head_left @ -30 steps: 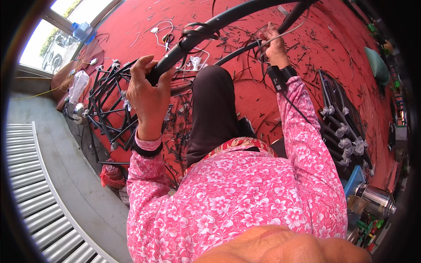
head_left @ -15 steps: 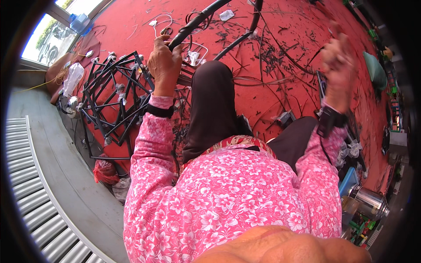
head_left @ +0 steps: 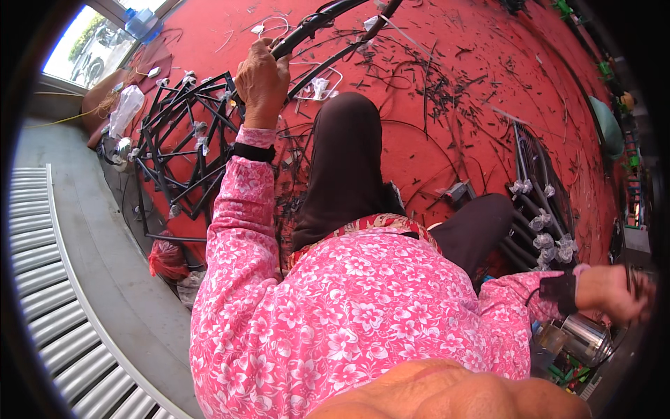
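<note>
My left hand (head_left: 262, 84) is closed round the end of a black tube (head_left: 307, 31), part of a bent tubular frame reaching up past the top edge. A thin pale strip hangs across this frame near the top. Out at the far right is my right hand (head_left: 618, 293), smeared by motion. Its fingers are curled beside a dark shape, and whether they hold anything does not show. Below that hand stands a shiny metal cylinder (head_left: 586, 339). Left of my left hand lie stacked black tubular frames (head_left: 198, 162) with bits of clear plastic on them.
Black tubes with plastic-wrapped parts (head_left: 541, 222) lie right of my knee. Dark scraps (head_left: 453, 94) and strips litter the red floor. A roller conveyor (head_left: 42, 279) curves along the left, with a red bag (head_left: 167, 257) beside it. A blue water bottle (head_left: 143, 26) stands at upper left.
My right hand has swung from the upper right, beside the tube frame, down and outward to the far right. The left hand keeps its hold, and the frame has tilted slightly.
</note>
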### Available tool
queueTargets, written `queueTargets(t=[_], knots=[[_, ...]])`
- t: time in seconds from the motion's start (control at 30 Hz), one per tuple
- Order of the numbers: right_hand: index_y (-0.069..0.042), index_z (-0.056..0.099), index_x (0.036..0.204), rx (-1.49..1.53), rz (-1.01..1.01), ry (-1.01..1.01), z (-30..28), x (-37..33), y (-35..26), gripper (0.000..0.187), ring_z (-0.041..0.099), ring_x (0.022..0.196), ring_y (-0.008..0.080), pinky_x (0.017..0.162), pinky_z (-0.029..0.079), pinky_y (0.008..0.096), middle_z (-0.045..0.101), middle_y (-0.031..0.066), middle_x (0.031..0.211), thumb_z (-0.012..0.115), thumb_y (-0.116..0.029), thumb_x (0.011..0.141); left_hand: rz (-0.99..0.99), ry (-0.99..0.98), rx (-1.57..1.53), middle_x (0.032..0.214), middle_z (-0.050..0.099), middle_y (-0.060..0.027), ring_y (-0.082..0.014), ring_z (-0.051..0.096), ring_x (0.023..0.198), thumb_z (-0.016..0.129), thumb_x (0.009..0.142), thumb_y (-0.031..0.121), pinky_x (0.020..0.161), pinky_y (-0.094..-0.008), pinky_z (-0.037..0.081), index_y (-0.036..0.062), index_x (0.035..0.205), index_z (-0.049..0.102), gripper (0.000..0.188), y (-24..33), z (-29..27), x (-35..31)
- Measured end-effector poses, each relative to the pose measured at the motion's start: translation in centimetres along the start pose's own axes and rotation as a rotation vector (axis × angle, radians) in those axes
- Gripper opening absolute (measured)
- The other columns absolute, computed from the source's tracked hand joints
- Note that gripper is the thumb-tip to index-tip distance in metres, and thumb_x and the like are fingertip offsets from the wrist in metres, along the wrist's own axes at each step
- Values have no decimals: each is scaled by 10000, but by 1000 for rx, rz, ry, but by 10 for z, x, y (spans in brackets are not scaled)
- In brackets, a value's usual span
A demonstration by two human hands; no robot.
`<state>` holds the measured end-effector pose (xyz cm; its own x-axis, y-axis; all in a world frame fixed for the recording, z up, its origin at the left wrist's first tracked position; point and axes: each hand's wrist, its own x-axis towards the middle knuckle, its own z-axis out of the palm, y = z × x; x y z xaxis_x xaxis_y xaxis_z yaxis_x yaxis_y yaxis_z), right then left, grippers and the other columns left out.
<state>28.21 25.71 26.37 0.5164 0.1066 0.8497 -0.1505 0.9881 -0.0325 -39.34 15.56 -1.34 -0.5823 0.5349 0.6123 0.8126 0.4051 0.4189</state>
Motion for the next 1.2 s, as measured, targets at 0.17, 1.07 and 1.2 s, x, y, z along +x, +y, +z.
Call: queueTargets(t=[0.17, 1.07, 1.2], knots=[[-95, 504, 862, 254, 879, 7, 32, -151, 108, 173, 379, 551, 102, 511, 277, 280, 497, -6, 694, 636, -2, 922, 18, 27, 22, 1009, 759, -102, -350, 712, 916, 810, 860, 270, 829, -452, 525, 84, 1203, 630, 430, 14, -53, 1], [-73, 576, 902, 324, 1835, 557, 146, -499, 252, 159, 610, 677, 176, 540, 431, 290, 619, 44, 816, 636, -161, 1019, 161, -7, -222, 955, 749, -91, -304, 704, 828, 849, 822, 241, 740, -406, 539, 70, 1174, 625, 450, 57, -130, -51], [-85, 657, 1055, 209, 1899, 170, 142, -469, 219, 148, 414, 533, 86, 503, 355, 253, 604, 10, 795, 631, -230, 1044, 43, -56, -200, 969, 753, -90, -317, 706, 841, 837, 834, 262, 767, -430, 533, 70, 1172, 624, 443, 45, -109, -46]])
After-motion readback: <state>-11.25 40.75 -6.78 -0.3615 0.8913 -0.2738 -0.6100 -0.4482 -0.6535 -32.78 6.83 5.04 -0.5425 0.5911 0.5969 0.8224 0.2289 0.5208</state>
